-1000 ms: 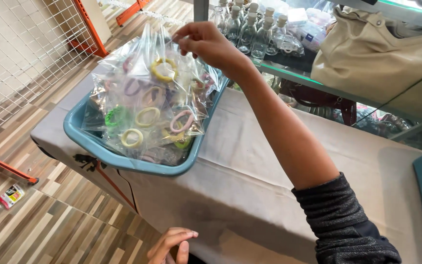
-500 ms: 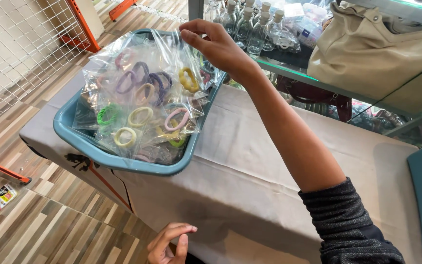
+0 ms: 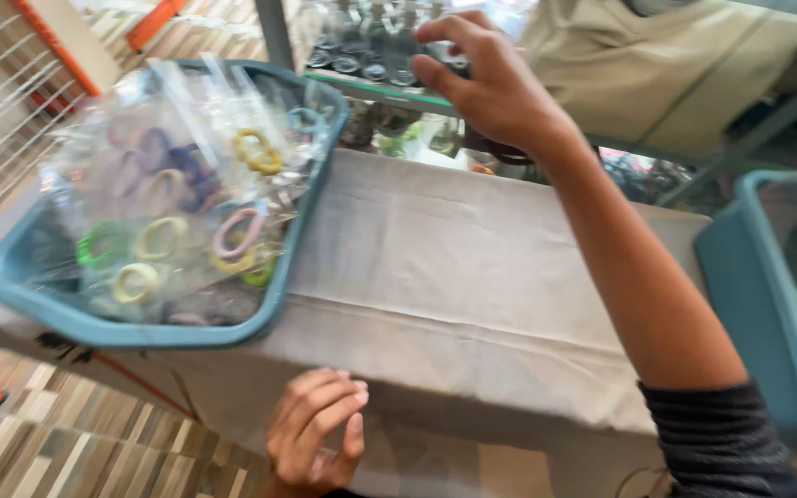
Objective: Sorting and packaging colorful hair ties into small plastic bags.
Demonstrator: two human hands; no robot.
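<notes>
The whole view is smeared by motion blur, so fine detail is lost. The crinkled clear plastic bags filling the teal plastic tray at the left end of the grey cloth-covered table hide their contents behind glare; only soft coloured rings show, and their number cannot be told. A second teal plastic tub at the table's right end is cut off by the picture's right edge. The left hand is cut at the bottom edge at its wrist. The beige fabric bag beyond the table's far edge runs off the top. Small glass bottles there are too blurred to count.
</notes>
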